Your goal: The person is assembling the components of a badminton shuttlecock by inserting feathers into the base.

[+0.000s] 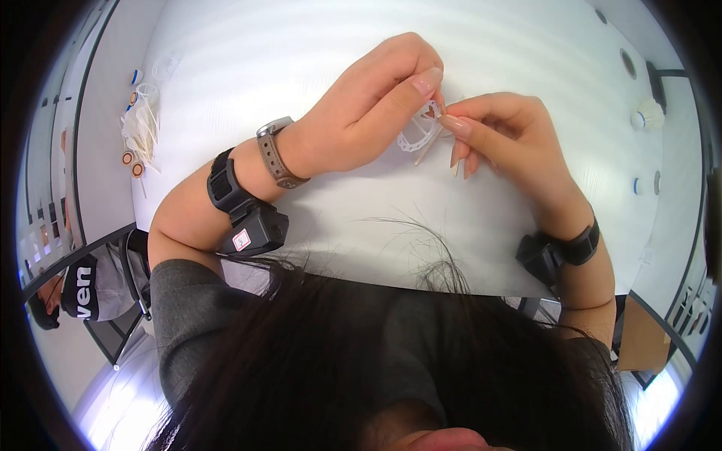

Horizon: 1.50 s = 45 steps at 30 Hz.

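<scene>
A small white openwork plastic piece [411, 141], like the skirt frame of a shuttlecock, is held over the upper middle of the table. My left hand [380, 105] closes thumb and fingers on its upper edge. From the other side my right hand [505, 139] pinches it between thumb and forefinger, the other fingers curled below. A thin pale stick [423, 155] points downward beneath the frame, and another stick end [455, 170] shows by my right fingers. The exact contact between the fingertips is partly hidden.
On the left lies a pile of white feather-like pieces with thin shafts [141, 124], with several round brown-ringed pieces [138, 171] around it. At the right sit a shuttlecock [647, 116] and a small blue-and-white cap [636, 186]. Beyond the left partition is another person [98, 289].
</scene>
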Motion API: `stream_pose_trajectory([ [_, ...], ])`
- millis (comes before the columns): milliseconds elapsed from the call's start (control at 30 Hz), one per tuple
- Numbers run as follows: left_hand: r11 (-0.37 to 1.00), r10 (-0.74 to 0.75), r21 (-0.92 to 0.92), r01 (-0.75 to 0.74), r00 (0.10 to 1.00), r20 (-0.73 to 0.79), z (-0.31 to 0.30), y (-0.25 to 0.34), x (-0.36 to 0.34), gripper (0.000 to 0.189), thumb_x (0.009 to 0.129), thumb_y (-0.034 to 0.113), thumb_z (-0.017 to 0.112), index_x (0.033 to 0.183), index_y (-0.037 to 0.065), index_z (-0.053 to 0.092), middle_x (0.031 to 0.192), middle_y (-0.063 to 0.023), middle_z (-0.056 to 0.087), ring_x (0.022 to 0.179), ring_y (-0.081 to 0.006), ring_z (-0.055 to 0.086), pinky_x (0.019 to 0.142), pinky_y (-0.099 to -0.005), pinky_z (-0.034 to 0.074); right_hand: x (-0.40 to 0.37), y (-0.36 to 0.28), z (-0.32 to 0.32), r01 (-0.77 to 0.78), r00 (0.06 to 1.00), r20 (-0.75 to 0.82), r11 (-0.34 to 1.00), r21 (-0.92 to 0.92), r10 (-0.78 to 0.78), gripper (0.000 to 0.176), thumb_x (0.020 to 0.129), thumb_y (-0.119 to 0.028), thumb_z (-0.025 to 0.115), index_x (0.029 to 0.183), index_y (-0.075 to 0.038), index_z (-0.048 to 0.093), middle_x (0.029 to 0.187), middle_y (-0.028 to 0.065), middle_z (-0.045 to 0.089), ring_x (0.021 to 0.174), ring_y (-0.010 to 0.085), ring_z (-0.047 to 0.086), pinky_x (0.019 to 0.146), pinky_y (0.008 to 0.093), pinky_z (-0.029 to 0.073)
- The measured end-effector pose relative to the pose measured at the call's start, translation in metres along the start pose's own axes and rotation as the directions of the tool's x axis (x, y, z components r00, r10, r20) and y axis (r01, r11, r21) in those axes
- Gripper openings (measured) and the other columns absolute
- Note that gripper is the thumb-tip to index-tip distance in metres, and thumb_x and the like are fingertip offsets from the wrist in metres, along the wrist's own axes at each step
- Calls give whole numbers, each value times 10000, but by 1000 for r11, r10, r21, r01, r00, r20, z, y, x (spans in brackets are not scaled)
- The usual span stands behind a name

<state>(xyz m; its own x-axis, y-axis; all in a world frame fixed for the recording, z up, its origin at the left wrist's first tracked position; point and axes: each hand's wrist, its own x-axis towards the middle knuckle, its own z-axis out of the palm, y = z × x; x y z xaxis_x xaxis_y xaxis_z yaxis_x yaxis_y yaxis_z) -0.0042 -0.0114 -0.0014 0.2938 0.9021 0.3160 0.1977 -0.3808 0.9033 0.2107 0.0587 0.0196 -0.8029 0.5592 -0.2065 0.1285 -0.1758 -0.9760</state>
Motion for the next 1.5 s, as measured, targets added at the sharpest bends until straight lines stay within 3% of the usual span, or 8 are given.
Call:
stream_pose_trajectory([
  [233, 999, 34, -27, -35, 999, -26, 4, 0, 1, 210, 1036, 163, 335, 956, 48, 492, 1005, -56, 461, 829, -100, 451, 770, -252, 425, 0, 0, -1, 0, 1000, 17, 1000, 1, 0, 192, 942, -131, 667, 1026, 37, 708, 723, 46, 660, 609, 82, 621, 567, 194, 508],
  [333, 996, 62, -57, -67, 994, -88, 6, -5, 1, 161, 1013, 151, 454, 951, 23, 530, 885, -60, 519, 771, -151, 486, 729, -292, 430, 0, 0, 1, 11, 1000, 26, 1000, -23, -11, 181, 946, -111, 653, 1029, 44, 698, 739, 42, 657, 626, 80, 627, 577, 200, 518],
  [433, 996, 73, -39, -77, 994, -84, 6, -5, 1, 164, 1013, 163, 461, 957, 26, 532, 875, -57, 512, 762, -150, 475, 717, -287, 424, -1, 3, 2, 39, 999, 14, 999, -29, -39, 170, 947, -86, 638, 1033, 52, 689, 753, 39, 656, 637, 79, 631, 586, 208, 527],
  [533, 991, 96, 90, -96, 995, 9, 0, -5, 0, 180, 1031, 149, 370, 1020, 35, 509, 974, -51, 472, 826, -110, 448, 764, -254, 411, -1, 5, 3, 66, 998, 6, 997, -34, -66, 163, 942, -70, 637, 1032, 57, 684, 759, 38, 657, 640, 82, 636, 594, 213, 534],
  [1033, 994, 77, 74, -79, 997, 31, 0, 3, 0, 182, 997, 120, 405, 1112, 18, 504, 1009, -43, 485, 810, -98, 440, 737, -256, 397, -1, 8, 5, 182, 981, -42, 973, -142, -189, 123, 888, -67, 693, 969, 16, 731, 773, 59, 704, 651, 101, 658, 571, 212, 508],
  [1167, 999, -26, 19, 27, 1000, -16, 1, 2, -2, 206, 1009, 174, 448, 1136, 20, 500, 1009, -39, 520, 862, -96, 492, 781, -255, 419, 0, 7, 4, 381, 880, -34, 747, -545, -474, 114, 834, -59, 716, 938, -30, 752, 690, 37, 674, 572, 87, 589, 513, 220, 423],
  [1300, 990, -136, 42, 136, 991, -4, 0, 4, -1, 248, 1016, 220, 480, 1160, 18, 495, 1024, -49, 575, 942, -111, 544, 845, -264, 437, 2, 5, 5, 486, 754, 18, 539, -688, -657, 151, 770, -6, 728, 918, -29, 747, 633, 53, 634, 530, 113, 568, 484, 234, 406],
  [1500, 969, -205, -122, 216, 974, 96, -2, 4, 2, 303, 1008, 265, 524, 1147, 10, 607, 986, -40, 643, 884, -88, 612, 788, -245, 492, 3, 4, 4, 524, 617, 89, 323, -788, -782, 220, 712, 28, 748, 926, -23, 739, 649, 65, 651, 540, 155, 602, 488, 248, 455],
])
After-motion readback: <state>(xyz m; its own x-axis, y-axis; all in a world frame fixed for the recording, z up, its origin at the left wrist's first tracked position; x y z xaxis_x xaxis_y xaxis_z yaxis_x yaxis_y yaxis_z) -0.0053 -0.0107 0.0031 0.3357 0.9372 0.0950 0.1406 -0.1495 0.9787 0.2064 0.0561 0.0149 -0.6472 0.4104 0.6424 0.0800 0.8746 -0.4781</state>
